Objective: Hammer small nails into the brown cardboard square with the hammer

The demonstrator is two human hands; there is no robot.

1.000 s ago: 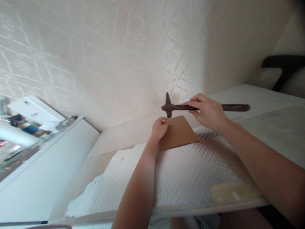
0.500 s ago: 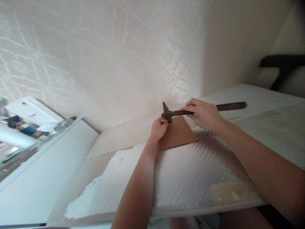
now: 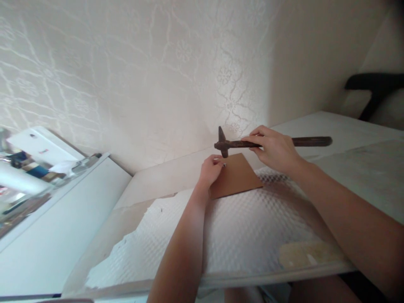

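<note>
My right hand (image 3: 274, 148) grips a dark hammer (image 3: 235, 144) close to its head, with the handle running out to the right. The hammer head hovers just above the far corner of a brown board (image 3: 236, 176). That board lies flat on a white bubble-textured sheet (image 3: 246, 229). My left hand (image 3: 212, 168) rests on the board's left edge, its fingers pinched together at a small nail under the hammer head. The nail itself is barely visible.
The sheet covers a worn pale table (image 3: 344, 126) pushed against a patterned wall (image 3: 142, 75). A white cabinet (image 3: 63, 210) with clutter on top stands at the left. A dark chair back (image 3: 374, 86) shows at the far right.
The hammer head dropped onto the spot at my left fingertips half a second ago and has risen again. My left hand and the board have stayed in place.
</note>
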